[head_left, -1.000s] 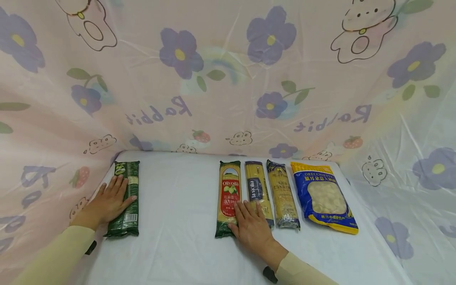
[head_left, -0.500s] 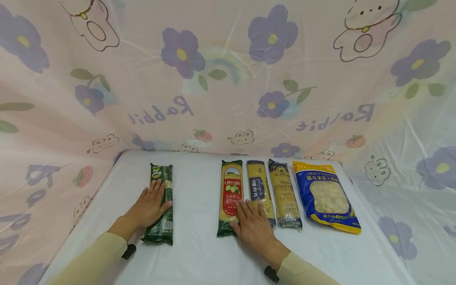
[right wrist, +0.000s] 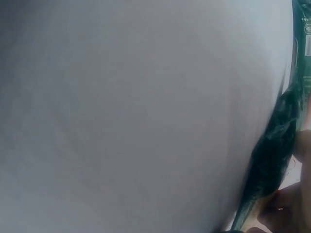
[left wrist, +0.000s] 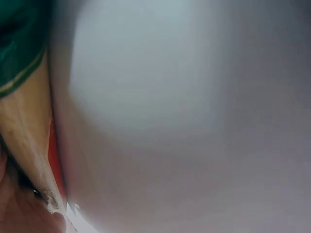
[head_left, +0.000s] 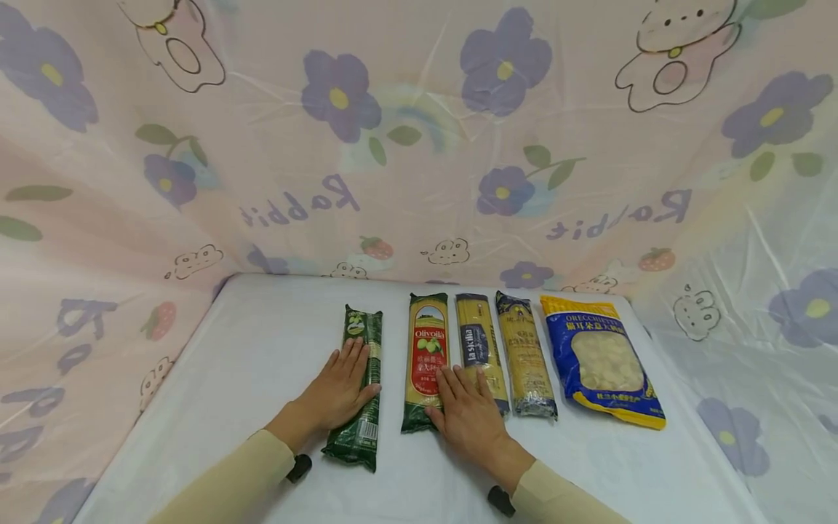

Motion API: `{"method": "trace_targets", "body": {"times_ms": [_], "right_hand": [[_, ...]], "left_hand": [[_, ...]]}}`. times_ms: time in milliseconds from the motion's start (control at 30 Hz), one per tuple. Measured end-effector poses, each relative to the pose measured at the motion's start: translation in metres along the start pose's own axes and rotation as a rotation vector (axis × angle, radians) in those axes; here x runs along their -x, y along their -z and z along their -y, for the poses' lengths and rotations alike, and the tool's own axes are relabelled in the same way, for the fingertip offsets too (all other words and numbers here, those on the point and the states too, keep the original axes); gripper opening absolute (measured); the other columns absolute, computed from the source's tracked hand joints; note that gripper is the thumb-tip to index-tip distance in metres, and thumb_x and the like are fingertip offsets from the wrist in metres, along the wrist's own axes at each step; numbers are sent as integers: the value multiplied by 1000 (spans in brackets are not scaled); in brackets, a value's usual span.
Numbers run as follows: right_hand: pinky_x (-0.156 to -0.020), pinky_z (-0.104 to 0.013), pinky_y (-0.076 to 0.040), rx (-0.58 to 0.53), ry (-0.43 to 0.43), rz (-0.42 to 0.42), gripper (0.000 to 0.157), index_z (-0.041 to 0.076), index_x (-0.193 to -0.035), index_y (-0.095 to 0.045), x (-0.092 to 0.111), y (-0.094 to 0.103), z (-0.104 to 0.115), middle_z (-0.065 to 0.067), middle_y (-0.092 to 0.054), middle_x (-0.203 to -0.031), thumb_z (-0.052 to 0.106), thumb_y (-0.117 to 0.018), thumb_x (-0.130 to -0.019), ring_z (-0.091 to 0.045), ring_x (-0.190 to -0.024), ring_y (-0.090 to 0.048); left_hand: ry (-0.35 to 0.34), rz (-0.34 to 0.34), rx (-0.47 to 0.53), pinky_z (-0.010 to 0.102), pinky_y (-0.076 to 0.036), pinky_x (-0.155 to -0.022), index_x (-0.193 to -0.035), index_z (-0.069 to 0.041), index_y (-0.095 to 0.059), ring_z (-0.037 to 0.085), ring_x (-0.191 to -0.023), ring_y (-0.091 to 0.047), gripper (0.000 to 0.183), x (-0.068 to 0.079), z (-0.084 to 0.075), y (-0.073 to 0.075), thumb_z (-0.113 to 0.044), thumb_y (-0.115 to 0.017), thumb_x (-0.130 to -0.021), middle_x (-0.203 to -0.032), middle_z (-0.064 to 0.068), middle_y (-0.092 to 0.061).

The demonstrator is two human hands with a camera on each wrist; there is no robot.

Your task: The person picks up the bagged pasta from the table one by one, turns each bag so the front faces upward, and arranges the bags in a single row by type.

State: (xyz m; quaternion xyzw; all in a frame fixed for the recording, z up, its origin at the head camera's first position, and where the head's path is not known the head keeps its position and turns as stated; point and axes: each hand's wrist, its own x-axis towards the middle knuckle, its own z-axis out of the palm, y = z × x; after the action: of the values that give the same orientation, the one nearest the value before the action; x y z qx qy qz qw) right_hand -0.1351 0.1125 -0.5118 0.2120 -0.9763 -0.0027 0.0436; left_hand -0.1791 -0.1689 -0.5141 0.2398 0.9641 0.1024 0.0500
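Note:
My left hand [head_left: 334, 389] lies with straight fingers on a green spaghetti packet [head_left: 368, 429], which is back side up with its barcode showing. In the left wrist view, that packet's gold and red side [left wrist: 24, 114] shows at the left edge. My right hand [head_left: 471, 415] rests with extended fingers across the lower parts of an Olivoilà spaghetti packet [head_left: 428, 346] and a La Sicilia pasta packet [head_left: 474, 335], covering some of each. The Olivoilà packet's green end [right wrist: 272, 153] appears at the right of the right wrist view.
Right of the right hand lie a slim clear pasta packet [head_left: 525, 356] and a blue-and-yellow orecchiette bag [head_left: 605, 360]. All lie on a white-covered table [head_left: 249, 349]. A patterned curtain [head_left: 419, 160] rises behind and along the sides.
My left hand has slid the green spaghetti packet rightward across the table, from the left edge to beside the Olivoilà packet. My right hand stays in place.

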Motion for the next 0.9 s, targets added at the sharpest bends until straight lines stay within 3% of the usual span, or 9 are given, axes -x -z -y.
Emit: {"method": "trace_targets", "body": {"times_ms": [167, 467, 700, 800, 900], "right_hand": [[-117, -59, -18, 14, 4, 4, 68, 9, -150, -38, 0, 0, 0, -8, -37, -156, 56, -38, -101, -30, -144, -34], [-117, -59, -19, 21, -5, -18, 68, 9, -149, -39, 0, 0, 2, -8, -38, -155, 55, -40, -100, -30, -144, -35], [-117, -59, -19, 40, -30, -13, 66, 8, -147, -44, 0, 2, 8, -9, -43, -153, 54, -42, -99, -31, -143, -37], [-116, -60, -22, 29, -37, -43, 63, 7, -141, -51, 1, 6, 13, -10, -50, -146, 53, -45, -99, -32, -140, -41], [-112, -60, -29, -2, -21, -129, 55, 6, -129, -61, 4, 10, 23, -9, -61, -132, 51, -51, -98, -31, -129, -52]], "left_hand": [[-10, 2, 0, 55, -13, -120, -156, -2, -10, 36, -151, -5, 79, -2, -7, -3, -57, -30, -102, -163, 18, -6], [1, -21, -57, 54, -15, -120, -156, -5, -13, 32, -152, -9, 80, 9, 9, 2, -59, -33, -100, -164, 15, -11], [9, 3, -64, 56, -16, -119, -156, -6, -14, 32, -151, -12, 81, 7, 9, 5, -62, -30, -100, -164, 13, -12], [22, 2, -116, 58, -20, -117, -155, -9, -23, 29, -150, -20, 75, 5, 10, 11, -59, -33, -101, -162, 11, -21], [13, -40, -175, 58, -32, -111, -148, -10, -41, 30, -141, -39, 61, -4, 10, 21, -49, -42, -102, -153, 10, -40]]}}
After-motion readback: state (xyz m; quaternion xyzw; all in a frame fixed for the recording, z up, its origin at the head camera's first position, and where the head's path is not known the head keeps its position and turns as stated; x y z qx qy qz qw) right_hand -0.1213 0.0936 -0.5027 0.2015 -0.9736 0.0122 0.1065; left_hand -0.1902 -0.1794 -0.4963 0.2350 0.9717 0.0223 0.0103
